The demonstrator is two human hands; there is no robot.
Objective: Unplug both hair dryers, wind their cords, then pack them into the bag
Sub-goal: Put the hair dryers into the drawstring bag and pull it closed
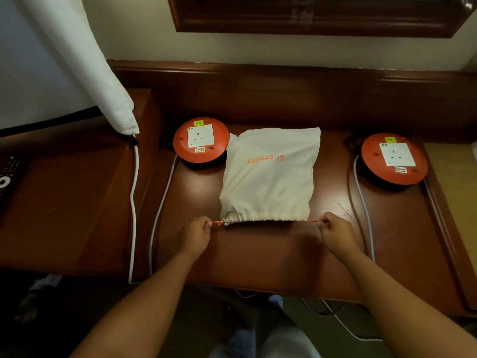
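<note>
Two bare forearms enter from the near edge, reaching forward over the wooden desk (258,257). Left hand (197,231) has fingers curled, pinching the orange drawstring (216,223) where it exits the left end of the bag mouth. Right hand (333,228) likewise curled, pinching the drawstring end on the right side. White cloth bag (268,177) lies flat on the desk, centred between the two hands, bulging, mouth toward the person and gathered into puckers; bottom end points away toward the wall. Hair dryers not visible; judged to be inside the bag, given its fullness. Key relation: the gathered mouth runs left-right, directly in line between the two pinches, string taut along that same axis; each hand sits just beside its own corner of the mouth, neither nearer than the other. Judgement: closing step in hand, task near its end; further cinching calls for pulling the hands apart along the mouth line. Two orange extension reels (201,139) flank the bag, sockets showing nothing plugged in; left reel touches or sits just behind the bag corner, the right one (393,157) well apart.
</note>
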